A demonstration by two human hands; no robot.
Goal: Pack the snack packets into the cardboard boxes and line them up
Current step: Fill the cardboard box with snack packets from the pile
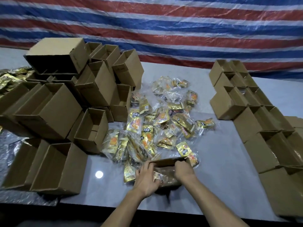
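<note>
A heap of gold snack packets [157, 122] lies in the middle of the grey table [219, 161]. At its near edge stands an open cardboard box [165, 162] with packets inside. My left hand [146, 177] reaches into the box from its left side, thumb along the rim and fingers curled among the packets. My right hand [184, 171] grips the box's right rim, fingers curled over the edge. The box's lower part is hidden behind both hands.
A jumbled stack of open cardboard boxes [68, 102] fills the left side. A double row of packed boxes [262, 122] runs along the right. More gold packets [11, 79] lie at the far left. A striped tarpaulin [164, 27] hangs behind.
</note>
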